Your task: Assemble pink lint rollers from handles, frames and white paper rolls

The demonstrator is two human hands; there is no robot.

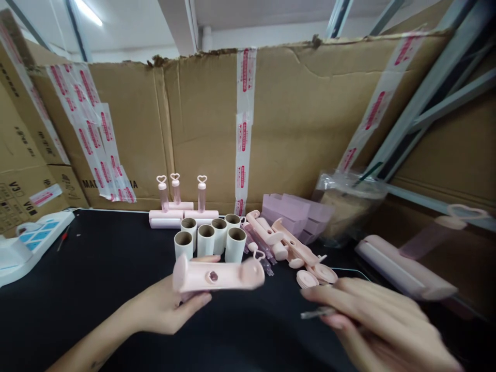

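My left hand (163, 306) is closed around a pale pink plastic roller holder (228, 275), held level above the black table. The holder has a rounded end at each side and a small dark hole in its middle. My right hand (382, 320), smeared by motion, pinches a thin greyish piece (313, 313) whose kind I cannot make out; it is apart from the holder. Just beyond my left hand stand several white cardboard tubes (206, 242). Loose pink plastic parts (296, 248) lie piled past my right hand, with round pink caps (307, 279) nearest to it.
Finished-looking pink rollers with heart-topped handles (201, 195) stand at the back; another roller (406, 266) lies at the right. Lilac boxes (296, 214) and a plastic-wrapped container (344, 212) sit behind the pile. A white power strip (42, 240) is at left. A cardboard wall (201, 124) closes the back.
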